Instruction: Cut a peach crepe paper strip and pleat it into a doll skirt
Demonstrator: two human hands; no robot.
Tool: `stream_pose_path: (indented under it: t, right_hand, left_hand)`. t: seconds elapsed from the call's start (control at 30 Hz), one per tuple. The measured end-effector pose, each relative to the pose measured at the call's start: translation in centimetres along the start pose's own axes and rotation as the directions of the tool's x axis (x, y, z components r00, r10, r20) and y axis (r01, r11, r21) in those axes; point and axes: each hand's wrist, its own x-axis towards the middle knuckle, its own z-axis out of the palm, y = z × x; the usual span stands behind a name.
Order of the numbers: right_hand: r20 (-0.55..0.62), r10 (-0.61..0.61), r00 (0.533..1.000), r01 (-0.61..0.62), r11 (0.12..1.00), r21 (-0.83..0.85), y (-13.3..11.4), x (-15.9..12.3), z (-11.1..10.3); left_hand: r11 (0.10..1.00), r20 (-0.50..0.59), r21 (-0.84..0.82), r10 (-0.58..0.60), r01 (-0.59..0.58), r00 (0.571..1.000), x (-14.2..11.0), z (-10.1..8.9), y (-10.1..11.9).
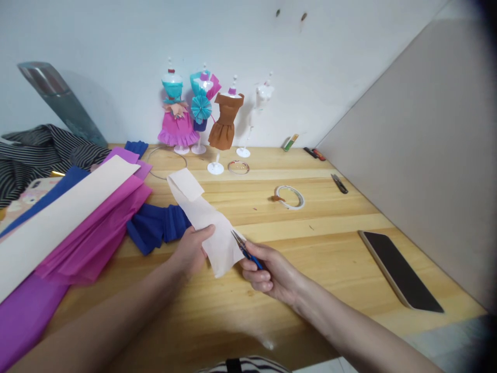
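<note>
My left hand (193, 247) pinches the near end of a pale pink paper strip (202, 215) that runs away from me over the wooden table (330, 243). My right hand (267, 272) is closed round small blue-handled scissors (243, 247), whose blades meet the strip's right edge. Blue crepe paper (155, 225) lies under the strip, just left of my left hand.
Magenta, purple, blue and cream paper sheets (77, 223) pile at the left. Several small mannequins (202, 109), three dressed in paper, stand by the wall. A tape roll (290, 197), a wire ring (238, 167), black snips (339, 184) and a phone (399, 269) lie on the table.
</note>
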Motion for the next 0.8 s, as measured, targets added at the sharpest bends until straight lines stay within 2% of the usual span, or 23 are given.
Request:
stream_pose_path:
  t: [0.4,0.67,0.8]
  right_hand:
    - [-0.015,0.004,1.0,-0.004,1.0,0.003,0.06,0.1,0.05]
    - [0.012,-0.016,1.0,0.016,1.0,-0.018,-0.34,0.41,0.45]
    - [0.034,-0.049,0.998,0.05,0.998,-0.037,-0.39,0.68,0.52]
  left_hand:
    - [1.0,-0.002,0.02,-0.001,0.001,1.0,0.23,-0.08,-0.1]
    - [0.996,0.081,0.084,-0.046,0.04,0.996,0.04,-0.03,0.14]
    - [0.996,0.055,0.083,-0.035,0.03,0.998,-0.07,0.02,0.12]
